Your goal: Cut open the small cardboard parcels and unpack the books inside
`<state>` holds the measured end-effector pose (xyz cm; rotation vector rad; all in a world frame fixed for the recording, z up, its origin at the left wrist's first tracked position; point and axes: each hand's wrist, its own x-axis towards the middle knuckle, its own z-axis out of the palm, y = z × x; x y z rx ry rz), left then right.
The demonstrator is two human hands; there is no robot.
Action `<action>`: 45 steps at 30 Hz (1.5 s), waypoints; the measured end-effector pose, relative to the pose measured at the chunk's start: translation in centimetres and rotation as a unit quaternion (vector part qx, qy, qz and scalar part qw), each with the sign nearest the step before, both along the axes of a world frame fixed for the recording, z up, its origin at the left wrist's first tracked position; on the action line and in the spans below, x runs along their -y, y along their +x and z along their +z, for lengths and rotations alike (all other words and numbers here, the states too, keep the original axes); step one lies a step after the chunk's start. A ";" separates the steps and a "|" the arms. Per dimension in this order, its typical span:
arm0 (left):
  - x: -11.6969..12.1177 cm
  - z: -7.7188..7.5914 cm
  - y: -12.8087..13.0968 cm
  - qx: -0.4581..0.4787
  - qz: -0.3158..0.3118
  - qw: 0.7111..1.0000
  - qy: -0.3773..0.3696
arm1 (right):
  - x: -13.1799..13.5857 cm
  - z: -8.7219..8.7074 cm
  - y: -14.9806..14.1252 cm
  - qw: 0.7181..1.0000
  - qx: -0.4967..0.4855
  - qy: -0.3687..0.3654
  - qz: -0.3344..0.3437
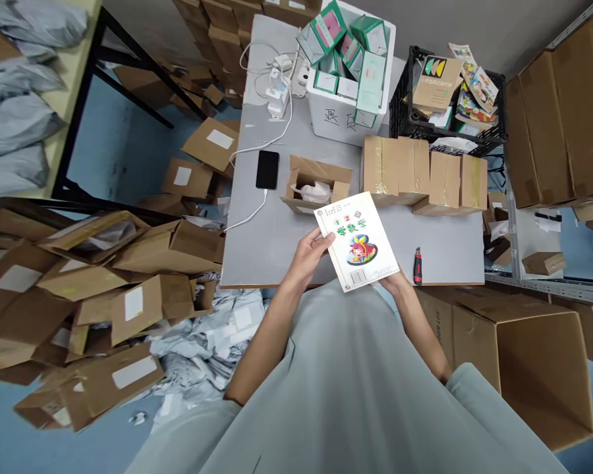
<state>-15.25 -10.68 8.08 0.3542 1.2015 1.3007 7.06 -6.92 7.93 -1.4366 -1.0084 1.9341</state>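
"What's the room like?"

"A gray table (439, 237) stands over a blue floor, with a heap of brown cartons (138, 306) to the left."

"And the containers?"

"Far side: a white bin (321, 130) full of green-and-white boxes (374, 72). Right of it, a black crate (400, 108) holds books and booklets (437, 82). Nearer, an open carton (333, 172) has white wrapping (316, 192) inside, with taped cartons (445, 181) to its right."

"Where's the book (368, 220)?"

"Over the table's near edge. The left hand (310, 255) pinches its left side, thumb on top; the right hand (394, 282) supports the near right corner, but its fingers are hidden, so I can't tell how they close."

"Any room to move?"

"Gray surface shows left of the book, below the phone (267, 170), and right of it, up to the red-and-black cutter (418, 266) near the edge."
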 end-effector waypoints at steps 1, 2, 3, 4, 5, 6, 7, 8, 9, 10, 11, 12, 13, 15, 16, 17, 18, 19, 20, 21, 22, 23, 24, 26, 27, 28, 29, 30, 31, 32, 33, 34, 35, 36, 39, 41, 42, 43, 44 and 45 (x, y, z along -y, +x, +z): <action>0.0 0.1 -0.5 -0.008 0.002 1.000 0.000 | -0.3 -0.1 0.6 0.999 -0.013 -0.024 -0.018; 0.0 0.2 -1.0 -0.017 0.001 1.000 0.002 | -0.6 -0.1 1.1 0.998 -0.024 -0.042 -0.027; 0.0 0.4 -1.4 -0.025 -0.001 1.000 0.005 | -0.8 -0.1 1.5 0.998 -0.022 -0.044 -0.025; 0.0 0.5 -1.7 -0.032 -0.003 0.999 0.009 | -1.0 -0.1 1.8 0.999 -0.013 -0.033 -0.012; 0.0 0.7 -1.9 -0.040 -0.005 0.999 0.013 | -1.0 -0.1 2.0 1.000 0.003 -0.010 0.001; 0.1 0.8 -2.0 -0.047 -0.005 0.999 0.015 | -0.9 -0.1 2.0 0.999 0.027 0.020 0.010; 0.1 0.8 -2.0 -0.054 -0.006 0.998 0.016 | -0.8 -0.1 2.0 0.996 0.061 0.059 0.012; 0.1 0.8 -1.9 -0.060 -0.004 0.998 0.016 | -0.5 0.0 1.8 0.989 0.101 0.103 0.012; 0.1 0.7 -1.8 -0.065 -0.002 0.998 0.016 | -0.3 0.1 1.6 0.978 0.145 0.152 0.014; 0.1 0.6 -1.6 -0.068 -0.001 0.998 0.017 | 0.0 0.2 1.2 0.961 0.188 0.200 0.021; 0.1 0.4 -1.4 -0.070 0.000 0.997 0.018 | 0.4 0.4 0.8 0.943 0.225 0.244 0.036; 0.0 0.2 -1.1 -0.070 0.000 0.997 0.019 | 0.8 0.7 0.3 0.926 0.250 0.277 0.059; -0.2 0.0 -0.8 -0.070 0.000 0.997 0.020 | 1.2 0.9 -0.3 0.913 0.264 0.298 0.089; -0.4 -0.2 -0.2 -0.073 0.000 0.997 0.024 | 2.1 1.2 -1.6 0.899 0.273 0.311 0.141; -0.5 -0.1 0.2 -0.078 0.001 0.997 0.026 | 2.4 1.3 -2.1 0.896 0.278 0.310 0.157; -0.6 0.0 0.6 -0.087 0.002 0.996 0.028 | 2.8 1.3 -2.6 0.893 0.283 0.310 0.164; -0.6 0.2 1.0 -0.098 0.002 0.995 0.030 | 3.0 1.2 -3.0 0.890 0.289 0.310 0.166; -0.5 0.4 1.4 -0.111 0.003 0.993 0.031 | 3.2 1.1 -3.2 0.890 0.292 0.310 0.164; -0.5 0.7 1.7 -0.122 0.002 0.992 0.032 | 3.2 1.0 -3.3 0.892 0.290 0.308 0.160; -0.3 0.9 2.0 -0.129 -0.004 0.991 0.035 | 3.1 0.9 -3.2 0.897 0.284 0.303 0.152; -0.2 1.1 2.3 -0.133 -0.013 0.990 0.041 | 3.0 0.9 -3.0 0.906 0.273 0.291 0.139; -0.1 1.2 2.4 -0.136 -0.023 0.989 0.049 | 2.7 0.9 -2.7 0.919 0.256 0.274 0.121; 0.1 1.2 2.4 -0.143 -0.031 0.987 0.060 | 2.4 0.9 -2.3 0.935 0.231 0.250 0.098; 0.2 0.6 2.1 -0.185 -0.025 0.980 0.075 | 1.7 0.9 -1.3 0.968 0.157 0.190 0.052; 0.2 0.1 1.8 -0.216 -0.007 0.974 0.071 | 1.4 1.0 -0.7 0.980 0.116 0.160 0.034; 0.2 -0.5 1.4 -0.242 0.015 0.968 0.056 | 1.1 1.1 -0.2 0.988 0.080 0.131 0.020; 0.1 -1.1 1.0 -0.256 0.033 0.966 0.032 | 0.9 1.2 0.4 0.993 0.050 0.105 0.007; 0.1 -1.7 0.7 -0.249 0.038 0.968 0.004 | 0.8 1.3 0.9 0.996 0.029 0.083 -0.004; 0.1 -2.2 0.3 -0.222 0.030 0.974 -0.020 | 0.8 1.3 1.4 0.998 0.015 0.063 -0.013; 0.2 -2.6 0.1 -0.182 0.008 0.983 -0.037 | 0.8 1.4 1.8 0.999 0.004 0.046 -0.022; 0.3 -2.7 -0.1 -0.139 -0.023 0.989 -0.044 | 0.9 1.4 2.2 0.999 -0.005 0.032 -0.030; 0.4 -2.7 -0.1 -0.098 -0.056 0.993 -0.044 | 1.0 1.4 2.4 0.999 -0.011 0.021 -0.038; 0.5 -2.5 -0.1 -0.067 -0.085 0.993 -0.039 | 1.0 1.4 2.7 0.999 -0.016 0.013 -0.044; 0.6 -2.2 0.0 -0.047 -0.105 0.993 -0.035 | 1.1 1.4 2.8 0.999 -0.020 0.008 -0.048; 0.6 -1.0 0.4 -0.042 -0.117 0.992 -0.030 | 1.0 1.4 3.4 0.998 -0.028 0.016 -0.051; 0.1 -0.4 0.6 -0.069 -0.112 0.991 -0.022 | 0.5 1.5 4.0 0.998 -0.022 0.044 -0.049; -0.2 -0.1 0.6 -0.090 -0.114 0.989 -0.010 | 0.2 1.5 4.4 0.997 -0.015 0.066 -0.046; -0.6 0.1 0.7 -0.116 -0.118 0.986 0.010 | -0.1 1.4 4.8 0.995 -0.009 0.091 -0.040; -1.1 0.2 0.8 -0.146 -0.122 0.981 0.037 | -0.5 1.3 5.3 0.992 -0.002 0.118 -0.033; -1.5 0.2 0.9 -0.179 -0.126 0.973 0.069 | -0.9 1.2 5.8 0.989 0.003 0.145 -0.026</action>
